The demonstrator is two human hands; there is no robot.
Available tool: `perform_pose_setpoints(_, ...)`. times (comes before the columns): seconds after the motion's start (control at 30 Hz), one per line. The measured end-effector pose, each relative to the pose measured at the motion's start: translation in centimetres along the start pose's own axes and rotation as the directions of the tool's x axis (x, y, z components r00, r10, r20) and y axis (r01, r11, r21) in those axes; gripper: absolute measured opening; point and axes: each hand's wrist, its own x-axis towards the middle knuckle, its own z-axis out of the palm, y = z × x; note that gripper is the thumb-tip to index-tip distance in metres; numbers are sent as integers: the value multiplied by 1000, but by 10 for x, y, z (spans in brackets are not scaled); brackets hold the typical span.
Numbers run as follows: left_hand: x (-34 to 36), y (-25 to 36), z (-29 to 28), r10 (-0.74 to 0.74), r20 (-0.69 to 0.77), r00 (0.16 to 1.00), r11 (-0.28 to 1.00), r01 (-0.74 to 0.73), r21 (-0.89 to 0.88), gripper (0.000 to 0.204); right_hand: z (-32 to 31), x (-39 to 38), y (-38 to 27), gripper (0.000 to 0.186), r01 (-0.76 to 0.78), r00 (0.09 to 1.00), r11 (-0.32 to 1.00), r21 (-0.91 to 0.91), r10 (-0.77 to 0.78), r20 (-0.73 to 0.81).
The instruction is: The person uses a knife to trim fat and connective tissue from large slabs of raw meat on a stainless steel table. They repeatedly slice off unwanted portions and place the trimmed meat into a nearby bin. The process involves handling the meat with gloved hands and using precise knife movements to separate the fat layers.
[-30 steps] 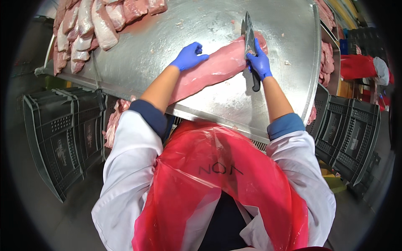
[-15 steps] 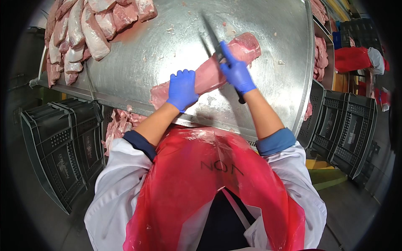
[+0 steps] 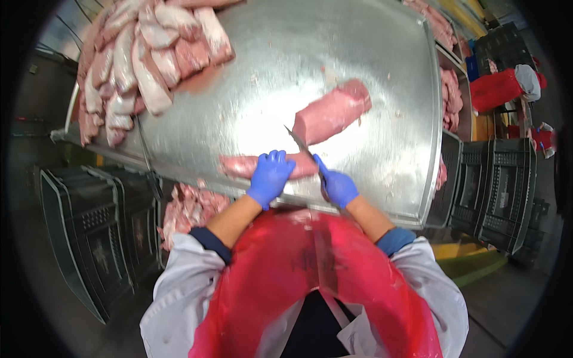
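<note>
In a blue glove, my left hand (image 3: 271, 182) is closed over the shorter piece of pink meat (image 3: 237, 166), pressing it near the front edge of the metal table. My right hand (image 3: 338, 186), gloved the same way, grips a knife (image 3: 297, 141). Its blade points up and to the left, at the right end of this piece. A larger piece of boneless meat (image 3: 334, 113) lies apart just beyond the blade, its flat cut face turned toward the left. The fingers of my right hand partly cover the knife's handle.
The metal table (image 3: 382, 155) has a raised rim. A heap of meat pieces (image 3: 128, 65) covers its far left corner. Meat trimmings (image 3: 194, 209) sit below the front edge. Dark crates stand at left (image 3: 95, 232) and right (image 3: 492, 185). A person in a red apron (image 3: 495, 89) is at far right.
The long meat piece is now cut in two. My left hand has brought the shorter part nearer to me, and my right hand has come down with the knife. The larger part stays behind.
</note>
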Motion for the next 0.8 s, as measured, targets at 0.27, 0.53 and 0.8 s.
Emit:
perform_pose_setpoints(0.27,-2,-149,-17,-373,453,810,773,541,-331,81,-40,-59,14,71,-29,991,1000,4,28,129)
perform_pose_setpoints(0.53,26,-72,-78,-278,307,910,-264,234,-936,79,-22,-195,120,75,-56,960,898,436,168,-222)
perform_pose_setpoints(0.8,364,128,-113,19,-244,970,95,-244,-965,45,-65,-231,192,78,-65,922,909,411,212,-323)
